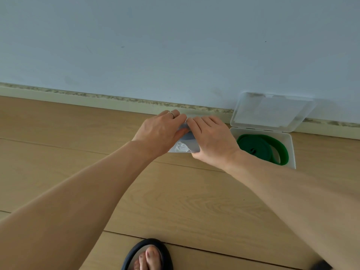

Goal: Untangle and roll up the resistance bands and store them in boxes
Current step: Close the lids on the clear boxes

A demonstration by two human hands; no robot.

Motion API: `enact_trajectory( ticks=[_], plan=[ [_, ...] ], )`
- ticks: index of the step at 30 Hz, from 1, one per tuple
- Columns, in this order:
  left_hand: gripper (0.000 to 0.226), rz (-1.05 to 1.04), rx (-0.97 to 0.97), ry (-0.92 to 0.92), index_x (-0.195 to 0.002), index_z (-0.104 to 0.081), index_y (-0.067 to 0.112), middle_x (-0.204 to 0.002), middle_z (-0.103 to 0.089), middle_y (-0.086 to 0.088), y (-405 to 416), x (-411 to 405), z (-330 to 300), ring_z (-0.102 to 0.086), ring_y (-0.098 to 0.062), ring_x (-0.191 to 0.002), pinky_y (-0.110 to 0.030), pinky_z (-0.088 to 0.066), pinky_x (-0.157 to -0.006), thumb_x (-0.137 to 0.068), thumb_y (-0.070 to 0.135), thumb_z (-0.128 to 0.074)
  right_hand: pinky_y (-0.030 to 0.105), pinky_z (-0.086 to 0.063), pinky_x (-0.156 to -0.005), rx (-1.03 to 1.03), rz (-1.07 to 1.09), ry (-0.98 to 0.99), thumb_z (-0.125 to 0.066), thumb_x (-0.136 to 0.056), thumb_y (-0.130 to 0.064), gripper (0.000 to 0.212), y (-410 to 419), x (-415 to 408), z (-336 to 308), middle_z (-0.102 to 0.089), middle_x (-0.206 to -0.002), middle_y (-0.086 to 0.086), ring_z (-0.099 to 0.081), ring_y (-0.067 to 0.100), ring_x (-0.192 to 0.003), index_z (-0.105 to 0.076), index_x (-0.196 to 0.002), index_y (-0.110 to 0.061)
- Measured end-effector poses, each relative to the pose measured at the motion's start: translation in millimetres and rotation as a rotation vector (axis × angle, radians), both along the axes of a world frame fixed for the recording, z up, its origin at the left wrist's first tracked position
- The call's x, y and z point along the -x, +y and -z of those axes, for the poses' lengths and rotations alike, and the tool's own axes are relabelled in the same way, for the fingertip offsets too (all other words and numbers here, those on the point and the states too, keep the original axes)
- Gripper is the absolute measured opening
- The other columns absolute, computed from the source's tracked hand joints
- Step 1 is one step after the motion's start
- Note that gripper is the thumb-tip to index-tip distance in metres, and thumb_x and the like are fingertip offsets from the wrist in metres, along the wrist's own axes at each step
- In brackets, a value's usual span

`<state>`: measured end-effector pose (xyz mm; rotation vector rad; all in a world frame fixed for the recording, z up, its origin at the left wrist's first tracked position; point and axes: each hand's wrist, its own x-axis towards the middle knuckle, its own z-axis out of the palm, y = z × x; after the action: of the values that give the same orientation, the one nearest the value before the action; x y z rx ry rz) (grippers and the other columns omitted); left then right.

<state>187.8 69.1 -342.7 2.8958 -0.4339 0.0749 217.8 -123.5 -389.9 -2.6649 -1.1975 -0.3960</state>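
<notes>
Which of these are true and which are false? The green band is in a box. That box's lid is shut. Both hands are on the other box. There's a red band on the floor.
1. The green band is in a box. True: it lies coiled inside the open white box by the wall.
2. That box's lid is shut. False: the clear lid stands up, leaning towards the wall.
3. Both hands are on the other box. True: the left hand and right hand press on the closed box between them.
4. There's a red band on the floor. False: no red band shows on the wooden floor.
</notes>
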Motion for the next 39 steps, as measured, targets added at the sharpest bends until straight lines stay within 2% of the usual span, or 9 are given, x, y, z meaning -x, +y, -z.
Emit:
enact_trajectory(
  ticks=[3,10,15,21,25,28,33,36,39],
  plan=[
    [0.034,0.017,0.027,-0.021,-0.098,-0.061,0.011,-0.087,-0.059,-0.002,0.8,4.3,1.4,-0.056,-0.024,-0.074,-0.029,-0.033,-0.05,-0.099,0.041,-0.044,0.042,-0.052,-0.082,-0.006,0.019,-0.022,-0.08,-0.069,-0.021,0.056,1.0,5.1,-1.0,-0.067,-0.1,0.008,-0.065,0.03,-0.086,-0.064,-0.119,0.0],
    [0.046,-0.066,0.149,0.213,-0.122,-0.053,0.022,-0.122,-0.056,0.006,-0.6,10.4,2.4,-0.053,-0.018,-0.11,-0.032,-0.043,-0.095,-0.09,0.051,-0.067,0.044,-0.05,-0.097,0.097,0.003,0.049,-0.085,-0.072,-0.039,0.079,-5.4,13.5,-4.7,-0.062,-0.118,0.011,-0.061,0.033,-0.104,-0.054,-0.134,0.0],
    [0.056,-0.051,0.003,0.151,-0.123,-0.051,0.024,-0.121,-0.054,0.005,-1.5,6.0,-3.4,-0.053,-0.019,-0.108,-0.031,-0.043,-0.092,-0.082,0.057,-0.072,0.042,-0.044,-0.11,0.02,0.063,0.242,-0.079,-0.078,-0.049,0.08,-16.8,17.7,-19.4,-0.056,-0.135,0.006,-0.054,0.028,-0.123,-0.05,-0.143,-0.013],
    [0.044,0.125,-0.345,0.082,-0.127,-0.05,0.023,-0.122,-0.053,-0.002,-14.6,7.5,0.0,-0.054,-0.023,-0.104,-0.033,-0.042,-0.085,-0.091,0.04,-0.066,0.041,-0.049,-0.063,0.066,0.036,0.183,-0.086,-0.07,-0.008,0.041,-31.5,27.7,-9.8,-0.056,-0.099,0.012,-0.055,0.032,-0.087,-0.058,-0.1,-0.008],
    [0.043,0.022,-0.437,0.126,-0.134,-0.047,0.019,-0.131,-0.052,-0.004,-19.4,-2.9,3.2,-0.053,-0.023,-0.114,-0.031,-0.041,-0.085,-0.097,0.035,-0.062,0.034,-0.031,-0.055,0.052,0.084,0.113,-0.083,-0.058,0.011,0.053,-20.8,22.7,0.6,-0.049,-0.09,0.01,-0.047,0.03,-0.08,-0.049,-0.092,-0.011],
    [0.049,0.047,-0.467,0.114,-0.138,-0.044,0.019,-0.127,-0.054,-0.002,-26.1,-12.9,4.9,-0.055,-0.022,-0.113,-0.031,-0.042,-0.084,-0.096,0.036,-0.064,0.034,-0.037,-0.052,0.033,0.134,0.135,-0.085,-0.058,0.009,0.062,-15.4,12.8,1.7,-0.05,-0.095,0.011,-0.05,0.031,-0.085,-0.042,-0.098,-0.014],
    [0.049,-0.019,-0.472,0.201,-0.127,-0.046,0.02,-0.121,-0.054,0.0,-35.1,-11.8,2.2,-0.056,-0.02,-0.104,-0.031,-0.043,-0.083,-0.09,0.042,-0.069,0.043,-0.053,-0.088,0.017,0.139,0.33,-0.078,-0.081,-0.014,0.042,-34.7,5.1,-20.9,-0.054,-0.124,0.011,-0.053,0.031,-0.113,-0.059,-0.118,-0.01],
    [0.066,-0.044,-0.272,0.298,-0.125,-0.042,0.017,-0.122,-0.05,0.0,-54.2,-16.4,-8.9,-0.049,-0.019,-0.101,-0.033,-0.043,-0.089,-0.08,0.053,-0.075,0.044,-0.042,-0.107,-0.166,0.242,0.261,-0.067,-0.087,-0.027,0.045,-75.7,-7.1,-49.9,-0.058,-0.13,0.011,-0.053,0.032,-0.123,-0.06,-0.128,-0.008],
    [0.098,-0.117,0.184,0.406,-0.148,-0.029,0.018,-0.145,-0.041,0.0,-88.4,-29.5,-28.3,-0.043,-0.021,-0.133,-0.037,-0.041,-0.107,-0.074,0.054,-0.082,0.046,-0.042,-0.102,-0.223,0.466,0.08,-0.06,-0.091,-0.021,0.039,-122.2,-25.6,-68.6,-0.063,-0.121,0.014,-0.056,0.036,-0.116,-0.059,-0.126,-0.003]
  ],
)
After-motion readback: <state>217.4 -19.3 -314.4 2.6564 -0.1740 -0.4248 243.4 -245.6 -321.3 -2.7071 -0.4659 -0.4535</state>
